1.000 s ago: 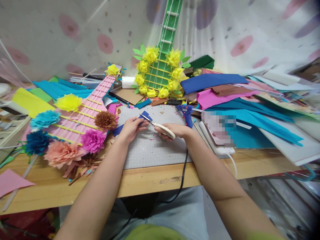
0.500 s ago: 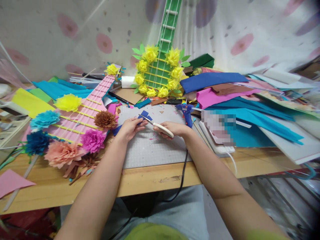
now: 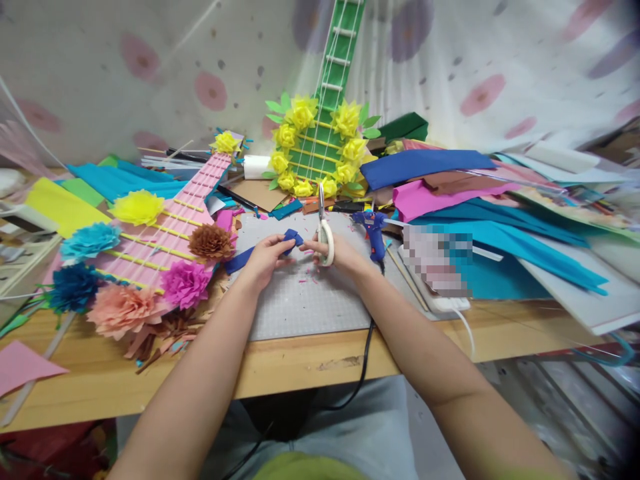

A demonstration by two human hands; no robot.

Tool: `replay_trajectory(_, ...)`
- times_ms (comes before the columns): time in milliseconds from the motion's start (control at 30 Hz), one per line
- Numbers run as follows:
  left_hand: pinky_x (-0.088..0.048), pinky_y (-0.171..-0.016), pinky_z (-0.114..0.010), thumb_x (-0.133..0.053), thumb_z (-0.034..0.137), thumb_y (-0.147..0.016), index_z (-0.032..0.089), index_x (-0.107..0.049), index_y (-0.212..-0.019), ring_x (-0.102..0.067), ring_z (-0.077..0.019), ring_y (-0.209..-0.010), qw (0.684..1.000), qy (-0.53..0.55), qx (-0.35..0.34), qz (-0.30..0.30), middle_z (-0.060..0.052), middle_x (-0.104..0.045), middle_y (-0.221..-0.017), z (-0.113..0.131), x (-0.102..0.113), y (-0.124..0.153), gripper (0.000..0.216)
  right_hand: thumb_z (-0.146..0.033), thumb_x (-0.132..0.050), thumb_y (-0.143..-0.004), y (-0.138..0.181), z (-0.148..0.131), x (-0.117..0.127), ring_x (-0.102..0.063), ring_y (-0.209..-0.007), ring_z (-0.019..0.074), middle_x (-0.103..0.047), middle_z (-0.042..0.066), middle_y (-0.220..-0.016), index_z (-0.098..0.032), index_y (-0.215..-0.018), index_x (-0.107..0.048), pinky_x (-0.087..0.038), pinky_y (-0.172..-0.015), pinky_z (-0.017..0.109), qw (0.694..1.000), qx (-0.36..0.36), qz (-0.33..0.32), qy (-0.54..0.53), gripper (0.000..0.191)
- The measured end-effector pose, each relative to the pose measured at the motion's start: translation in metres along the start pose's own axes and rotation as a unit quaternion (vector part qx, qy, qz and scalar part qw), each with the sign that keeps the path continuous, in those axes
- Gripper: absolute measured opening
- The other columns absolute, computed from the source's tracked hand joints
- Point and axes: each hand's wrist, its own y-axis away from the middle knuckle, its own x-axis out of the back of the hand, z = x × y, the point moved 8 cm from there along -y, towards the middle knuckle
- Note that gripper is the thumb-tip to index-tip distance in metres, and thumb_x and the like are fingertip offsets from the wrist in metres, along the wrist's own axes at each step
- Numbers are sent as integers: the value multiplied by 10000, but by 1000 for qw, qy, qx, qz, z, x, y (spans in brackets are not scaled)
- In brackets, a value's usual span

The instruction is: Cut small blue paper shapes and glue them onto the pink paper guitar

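Between the fingers of my left hand (image 3: 267,261) is a small folded piece of dark blue paper (image 3: 294,238). My right hand (image 3: 340,255) holds white-handled scissors (image 3: 325,241) by the handle, the blades pointing up and away from the paper. The fingertips of my right hand reach to the paper's right edge; whether they pinch it I cannot make out. A blue paper strip (image 3: 239,261) lies left of my left hand. Under both hands is a grey cutting mat (image 3: 300,307) with tiny pink scraps on it.
A pink paper guitar (image 3: 150,250) with paper flowers lies at left. Behind the mat stands a green guitar (image 3: 320,143) ringed with yellow flowers. A blue glue gun (image 3: 373,233) sits right of my hands, its black cord (image 3: 369,343) hanging over the edge. Coloured paper sheets (image 3: 425,167) pile up at right.
The scissors have swung from lying across the blue paper to pointing upward. My right hand's fingers have come to the paper, which my left hand still holds.
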Motion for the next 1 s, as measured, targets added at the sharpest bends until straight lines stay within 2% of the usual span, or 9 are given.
replay_trajectory(300,-500,-525,-223,-787,255,-522,116,-617,-691,-549,-100,-631,999,-34,11,-18,-26,-602,-722,-8,-7,-1,278,-328,-731,-502,-5,6,-3,-476,-461,81,-545,-48,-573,-185,-744,-427,-346,-432,215,999,14,28,-43,414)
replay_trajectory(533,-534,-557,-258,-758,256,-590,123,-597,-807,-598,-123,-669,999,-20,9,-26,-43,-623,-780,-6,-9,0,301,-371,-730,-508,-6,8,5,-472,-449,84,-533,-56,-551,-190,-748,-435,-346,-429,221,995,20,68,-67,421)
replay_trajectory(667,-530,-547,-255,-736,178,-603,128,-546,-716,-623,-140,-661,999,-19,27,-22,-25,-605,-686,-8,-10,3,227,-433,-733,-517,-8,12,12,-470,-445,85,-537,-51,-556,-195,-754,-445,-348,-420,222,994,15,91,-66,443)
replay_trajectory(833,-510,-525,-222,-679,134,-637,134,-525,-674,-598,-112,-592,999,-9,17,37,-2,-582,-613,-2,-2,4,158,-549,-682,-602,-3,2,10,-476,-449,89,-531,-30,-553,-194,-761,-441,-340,-406,215,999,13,31,21,457)
replay_trajectory(933,-505,-540,-207,-634,128,-668,139,-527,-690,-599,-103,-610,997,42,-8,68,0,-593,-635,7,5,2,110,-659,-562,-675,9,-6,7,-486,-455,95,-519,-25,-538,-194,-758,-426,-357,-416,217,992,-22,-57,107,492)
replay_trajectory(1000,-514,-577,-207,-608,115,-681,143,-515,-689,-613,-103,-652,992,91,-22,82,5,-595,-661,10,10,0,97,-698,-495,-703,19,-10,3,-488,-467,96,-517,-21,-526,-189,-732,-424,-364,-433,219,975,-40,-136,169,515)
